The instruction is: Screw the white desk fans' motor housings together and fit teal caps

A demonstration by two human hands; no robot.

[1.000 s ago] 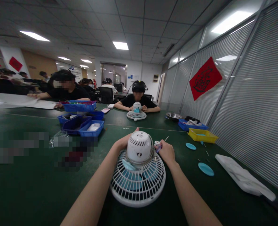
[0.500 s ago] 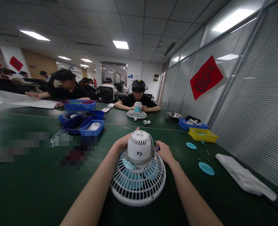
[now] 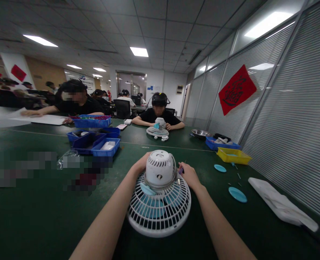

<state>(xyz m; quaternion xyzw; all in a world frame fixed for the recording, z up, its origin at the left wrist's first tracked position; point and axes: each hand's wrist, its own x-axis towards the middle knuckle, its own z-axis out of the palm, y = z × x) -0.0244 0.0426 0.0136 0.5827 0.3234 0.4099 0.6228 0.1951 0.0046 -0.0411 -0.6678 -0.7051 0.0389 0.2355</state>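
Observation:
A white fan (image 3: 160, 169) lies grille-down on the table before me, its motor housing on top and a grey cord wound around the base of it. Light blue blades show through the grille (image 3: 160, 220). My left hand (image 3: 141, 164) is closed around the housing's far left side, fingers hidden behind it. Pinched in my right hand (image 3: 189, 175), just right of the housing, is a small purple-handled screwdriver (image 3: 181, 170); its thin shaft points up, and most of it is covered by the fingers. A light blue part (image 3: 148, 189) sits at the housing's near left.
On the right lie light blue discs (image 3: 237, 194), small metal pieces (image 3: 239, 176), a yellow tray (image 3: 234, 156) and a long white part (image 3: 281, 202). Blue bins (image 3: 105, 147) stand left. Opposite, a person (image 3: 160, 112) handles a similar fan (image 3: 157, 131); another sits at left.
The housing has shifted slightly left, and a fingertip of my left hand has gone out of sight behind it. My right hand barely moves. Opposite, small white pieces have shifted left.

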